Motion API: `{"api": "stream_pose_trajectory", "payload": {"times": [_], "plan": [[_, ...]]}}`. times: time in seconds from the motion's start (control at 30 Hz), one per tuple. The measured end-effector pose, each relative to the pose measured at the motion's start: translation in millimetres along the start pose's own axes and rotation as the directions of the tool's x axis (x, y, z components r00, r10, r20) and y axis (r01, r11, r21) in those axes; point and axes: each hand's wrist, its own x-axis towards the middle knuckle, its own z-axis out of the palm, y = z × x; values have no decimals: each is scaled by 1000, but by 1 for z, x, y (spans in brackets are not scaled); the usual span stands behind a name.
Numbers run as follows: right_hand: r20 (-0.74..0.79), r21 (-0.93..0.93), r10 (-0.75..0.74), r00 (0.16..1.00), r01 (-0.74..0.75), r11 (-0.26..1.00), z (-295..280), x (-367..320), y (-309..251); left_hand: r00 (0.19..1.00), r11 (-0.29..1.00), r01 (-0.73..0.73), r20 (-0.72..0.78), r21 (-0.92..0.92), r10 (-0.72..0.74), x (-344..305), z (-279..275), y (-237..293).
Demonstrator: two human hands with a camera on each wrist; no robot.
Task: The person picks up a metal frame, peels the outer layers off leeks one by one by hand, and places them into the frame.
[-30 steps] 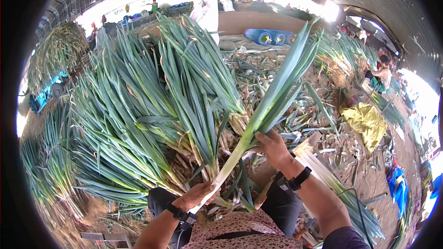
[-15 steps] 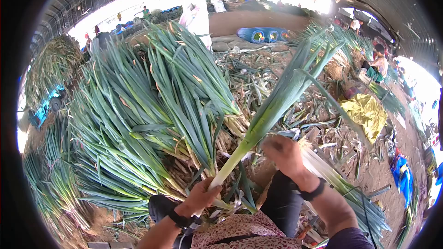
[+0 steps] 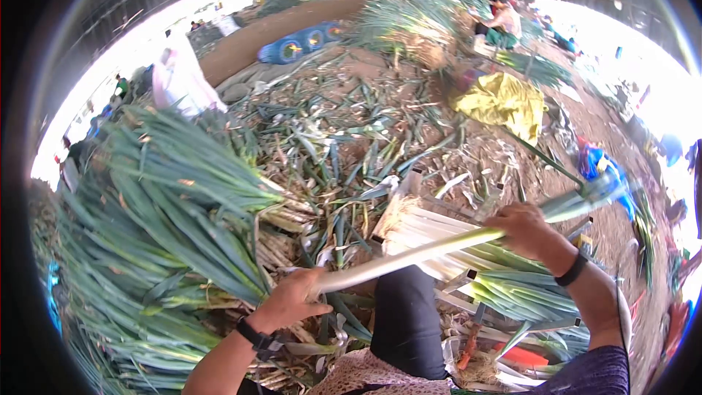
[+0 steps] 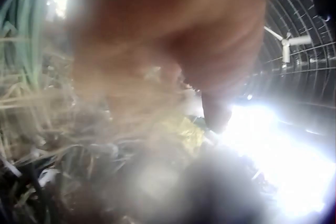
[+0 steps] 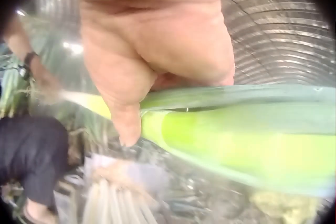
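One long green onion (image 3: 409, 257), white at the root end and leafy green at the other, lies slanted across the front of the body. My right hand (image 3: 528, 232) grips it where white turns green; in the right wrist view the thumb (image 5: 127, 124) hooks over the stalk. At the root end is my left hand (image 3: 289, 298), its fingers around the stalk and its thumb standing apart below. Blur covers most of the left wrist view. Below the stalk, a bundle of white-stemmed green onions (image 3: 431, 238) lies in a low frame, roots to the left.
A big heap of green onions (image 3: 161, 205) fills the left side. Leaf scraps (image 3: 329, 124) litter the ground ahead. A yellow sheet (image 3: 504, 106) and a blue bag (image 3: 607, 172) lie to the right. Farther off, a person (image 3: 503, 20) sits by more onions.
The view has turned right. The green onion has swung from leaning up and away to lying across to the right. My right hand, loose beside it half a second ago, now grips it.
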Motion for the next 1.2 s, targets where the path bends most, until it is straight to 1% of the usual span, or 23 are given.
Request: {"api": "stream_pose_trajectory", "payload": {"times": [0.03,0.07,0.1,0.2,0.23,0.27,0.3,0.33,0.37,0.4,0.47,0.53,0.57,0.6,0.63,0.67,0.7,0.8,0.93,1.0,1.03,1.13,1.2], "plan": [[77,-13,159,984,-158,987,6,-17,28,995,995,100,17,-19,-99,1,5,-21],[124,-20,268,956,-267,963,14,-35,55,980,980,198,37,-33,-197,6,6,-38],[109,-7,361,926,-362,932,28,-54,81,966,968,249,60,28,-250,16,-3,-42],[122,-14,521,845,-524,852,54,-88,130,927,939,345,161,-11,-339,80,-47,-56],[115,-53,552,826,-550,834,69,-96,144,935,943,332,130,14,-331,111,-67,-61],[105,-57,583,806,-580,813,80,-97,155,937,944,301,142,135,-319,154,-93,-37],[100,-59,610,786,-607,792,91,-98,164,966,959,218,97,182,-238,194,-109,-43],[99,-61,635,766,-633,772,102,-98,171,973,972,203,85,118,-213,234,-121,-35],[124,-95,652,748,-645,758,111,-93,177,964,965,235,102,119,-247,272,-127,-19],[146,-101,657,740,-649,754,123,-88,183,992,984,115,31,134,-120,303,-118,-11],[198,-114,659,726,-651,751,151,-76,194,997,997,48,62,-57,-44,352,-72,-8],[224,-98,635,740,-631,770,173,-62,201,970,985,54,242,-163,-14,379,1,1],[230,-85,620,750,-619,781,182,-54,206,936,964,114,350,-239,-24,383,39,11],[233,-71,601,764,-603,795,193,-46,211,912,948,75,405,-308,59,389,94,-17],[230,-67,579,782,-581,811,205,-40,216,870,957,58,485,-284,92,391,139,-24],[253,-59,567,784,-572,818,217,-33,221,851,958,29,509,-285,126,388,171,-15],[277,-46,556,783,-567,822,228,-25,225,817,969,50,568,-243,100,389,204,-19],[311,-23,529,790,-550,835,261,-21,235,803,988,-60,582,-142,132,403,276,-29],[361,73,518,776,-577,814,279,-20,243,826,994,-106,559,13,81,423,323,-38],[410,124,429,805,-515,848,295,-21,255,834,988,-97,551,121,14,426,343,-41],[425,152,381,821,-479,864,299,-18,261,892,978,-110,452,176,19,421,347,-37],[639,248,360,680,-625,740,298,-8,273,842,989,-71,540,129,-10,419,337,-38],[689,252,291,664,-596,763,302,-7,274,875,980,-139,482,141,54,407,337,-38]]}}
